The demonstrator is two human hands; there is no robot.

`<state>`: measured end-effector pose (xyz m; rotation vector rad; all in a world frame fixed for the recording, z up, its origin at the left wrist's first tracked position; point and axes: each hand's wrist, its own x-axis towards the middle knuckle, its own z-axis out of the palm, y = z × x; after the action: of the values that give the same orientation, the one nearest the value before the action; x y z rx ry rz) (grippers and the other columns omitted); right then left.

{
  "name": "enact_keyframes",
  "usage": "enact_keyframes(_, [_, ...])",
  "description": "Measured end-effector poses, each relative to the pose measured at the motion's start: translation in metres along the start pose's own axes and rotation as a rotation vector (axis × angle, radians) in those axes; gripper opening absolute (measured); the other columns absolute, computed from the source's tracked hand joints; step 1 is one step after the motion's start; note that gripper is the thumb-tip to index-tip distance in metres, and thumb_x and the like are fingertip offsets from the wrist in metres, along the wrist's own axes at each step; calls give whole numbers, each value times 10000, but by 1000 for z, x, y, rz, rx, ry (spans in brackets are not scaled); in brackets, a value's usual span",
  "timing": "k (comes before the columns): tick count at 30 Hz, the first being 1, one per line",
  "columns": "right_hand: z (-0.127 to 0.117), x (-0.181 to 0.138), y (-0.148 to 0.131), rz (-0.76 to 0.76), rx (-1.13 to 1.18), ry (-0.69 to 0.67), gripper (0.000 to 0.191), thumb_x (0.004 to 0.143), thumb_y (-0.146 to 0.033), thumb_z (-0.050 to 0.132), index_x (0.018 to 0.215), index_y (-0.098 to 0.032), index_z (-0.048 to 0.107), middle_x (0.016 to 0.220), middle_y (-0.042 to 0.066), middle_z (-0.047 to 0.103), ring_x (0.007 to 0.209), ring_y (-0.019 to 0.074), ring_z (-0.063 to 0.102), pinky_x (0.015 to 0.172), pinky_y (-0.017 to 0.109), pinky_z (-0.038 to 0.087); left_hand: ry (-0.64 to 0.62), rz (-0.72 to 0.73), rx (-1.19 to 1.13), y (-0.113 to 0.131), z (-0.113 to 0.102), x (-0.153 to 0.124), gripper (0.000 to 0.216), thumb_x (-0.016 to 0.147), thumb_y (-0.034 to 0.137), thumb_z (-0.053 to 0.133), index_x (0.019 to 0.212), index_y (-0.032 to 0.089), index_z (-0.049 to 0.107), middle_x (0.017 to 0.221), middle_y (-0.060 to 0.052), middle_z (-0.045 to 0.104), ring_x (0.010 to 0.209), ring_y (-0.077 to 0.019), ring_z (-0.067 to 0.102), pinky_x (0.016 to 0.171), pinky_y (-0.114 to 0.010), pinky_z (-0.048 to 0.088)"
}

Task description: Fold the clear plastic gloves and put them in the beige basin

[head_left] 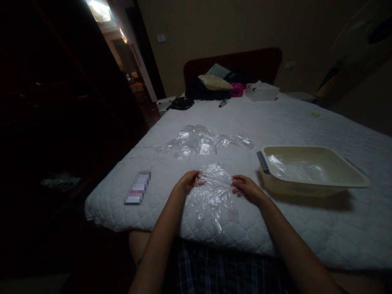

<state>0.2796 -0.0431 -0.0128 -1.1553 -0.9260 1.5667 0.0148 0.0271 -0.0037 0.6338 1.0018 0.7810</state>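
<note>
Beside the tub point(306, 188), left hand point(190, 180) and right hand point(246, 188) pinch a clear bag point(215, 194); pulling hard could tear its thin plastic.

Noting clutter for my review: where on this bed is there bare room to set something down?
Bare quilt lies between the crumpled film and the small purple-ended item, and between the pixelated rectangle and the left hand. Crowded: near middle, where that hand and the right hand hold clear film; tub at right.
</note>
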Motion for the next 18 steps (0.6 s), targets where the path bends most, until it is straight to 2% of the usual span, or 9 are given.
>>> enact_keyframes(3, [-3,0,2,-16,0,0,304,627,-223,714,883,-174,559,661,27,645,497,147,617,337,181,445,-2,-46,18,2,-2,5,95,791,151,504,762,91,571,684,-76,630,550,-129,596,518,-259,528])
enact_keyframes(7, [-3,-3,4,-27,-41,44,325,634,-289,706,901,-177,559,701,29,638,533,144,620,362,181,452,59,-63,115,5,-2,8,101,774,133,501,718,89,573,650,-75,626,510,-123,581,497,-246,511])
enact_keyframes(11, [-1,-7,9,-148,-112,164,378,608,-319,717,933,-190,574,805,30,628,615,146,622,414,192,482,128,8,168,6,-1,9,64,730,124,548,669,111,563,588,-58,620,470,-119,564,436,-207,457])
enact_keyframes(15, [-3,-10,17,-287,-223,252,365,580,-317,722,910,-196,623,910,52,629,688,154,595,456,221,513,175,114,202,2,-4,9,109,680,120,607,594,131,540,410,19,501,353,-78,469,376,-168,380])
enact_keyframes(18, [-5,-10,20,-308,-243,280,337,581,-323,716,886,-203,640,915,50,631,738,169,582,464,228,515,184,171,209,-2,-6,9,114,672,134,618,591,129,537,435,14,521,342,-63,447,370,-162,370])
